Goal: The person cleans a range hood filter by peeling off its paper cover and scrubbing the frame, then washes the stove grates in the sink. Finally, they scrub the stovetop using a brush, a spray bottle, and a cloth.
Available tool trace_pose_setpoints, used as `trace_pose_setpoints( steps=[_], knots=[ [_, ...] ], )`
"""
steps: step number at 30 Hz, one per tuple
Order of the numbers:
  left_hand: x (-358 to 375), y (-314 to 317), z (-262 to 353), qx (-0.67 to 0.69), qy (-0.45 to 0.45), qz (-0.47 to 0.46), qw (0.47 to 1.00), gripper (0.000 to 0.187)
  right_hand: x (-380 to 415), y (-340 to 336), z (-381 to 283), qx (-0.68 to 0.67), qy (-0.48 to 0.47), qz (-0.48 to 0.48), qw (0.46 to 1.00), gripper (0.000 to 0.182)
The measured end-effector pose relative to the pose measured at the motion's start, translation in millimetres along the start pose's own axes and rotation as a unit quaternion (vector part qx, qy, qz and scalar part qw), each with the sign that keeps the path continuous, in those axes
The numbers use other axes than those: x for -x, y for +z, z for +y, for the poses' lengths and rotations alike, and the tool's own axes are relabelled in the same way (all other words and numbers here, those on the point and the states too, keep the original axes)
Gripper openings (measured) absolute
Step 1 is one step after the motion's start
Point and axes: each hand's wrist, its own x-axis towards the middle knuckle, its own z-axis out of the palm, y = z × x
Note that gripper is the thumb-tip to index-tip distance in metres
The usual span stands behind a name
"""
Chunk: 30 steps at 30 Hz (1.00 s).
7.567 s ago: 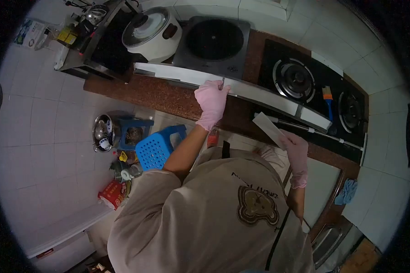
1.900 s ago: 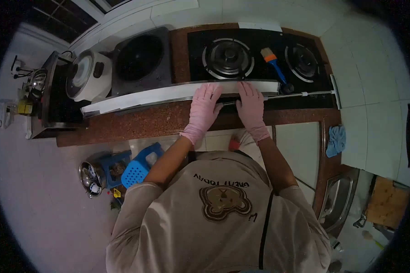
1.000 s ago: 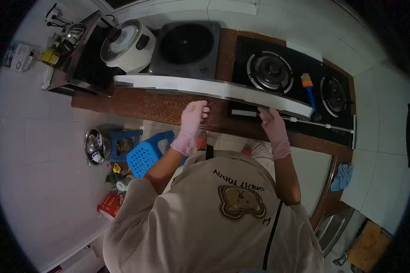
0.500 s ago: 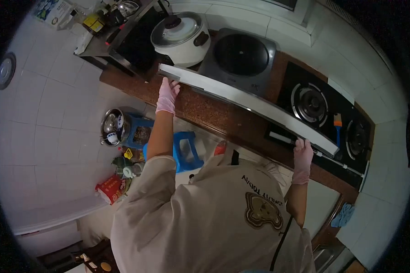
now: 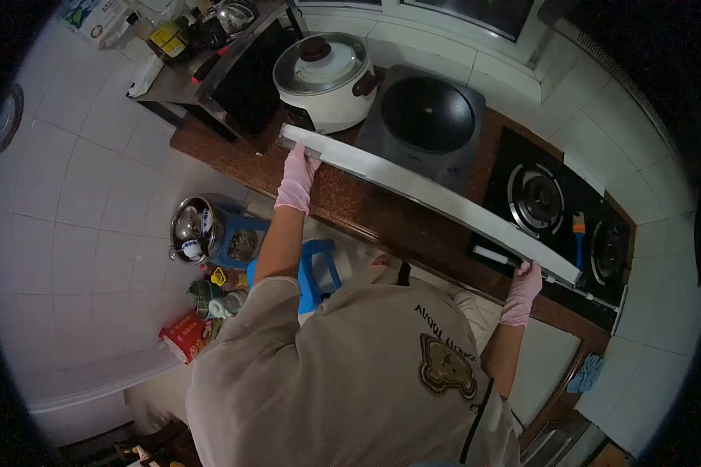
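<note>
A long white panel [image 5: 436,198], seen nearly edge-on, slants across the counter front. At its upper left end, my left hand [image 5: 297,177] in a pink glove is closed on the lower edge. My right hand [image 5: 523,292], gloved in pink too, grips the lower right end, its fingers partly hidden. Behind the panel are a white electric pot [image 5: 319,82] with a glass lid and a black induction-style cooker [image 5: 427,113]. Close to the right end lie the black gas hob [image 5: 537,198] and a brush [image 5: 578,233] with a blue handle. The panel's underside is mostly hidden.
A brown counter [image 5: 339,191] runs along the wall. On the floor at left are a metal pot [image 5: 183,220], blue stools [image 5: 317,272] and a red bag [image 5: 185,336]. A blue cloth [image 5: 586,373] hangs at right, near the sink [image 5: 553,444].
The whole view has shifted slightly, so the counter things appear lower and further right. My left hand's fingers are curled more around the panel's end; both hands still hold it.
</note>
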Motion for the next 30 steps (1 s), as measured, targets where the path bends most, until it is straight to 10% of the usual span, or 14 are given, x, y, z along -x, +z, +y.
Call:
trace_pose_setpoints(
  steps=[5, 13, 21, 30],
  knots=[
    [59.6, 22.4, 20.0, 0.053, -0.021, -0.179, 0.982, 0.04, 13.3, -20.6, -12.8, -0.01, -0.015, -0.001, 1.0, 0.017],
    [94.6, 54.3, 19.0, -0.034, 0.096, -0.096, 0.99, 0.086, 53.7, 1.9, -55.2, 0.037, -0.058, 0.024, 0.997, 0.022],
    [116.2, 93.2, 7.8, -0.061, 0.145, -0.01, 0.987, 0.076, 30.1, -9.2, -81.4, 0.045, -0.074, 0.044, 0.995, 0.026],
    [173.9, 141.9, -35.8, 0.087, 0.076, -0.16, 0.98, 0.054, -15.1, -53.3, -166.1, 0.061, -0.086, 0.045, 0.993, 0.018]
  ],
)
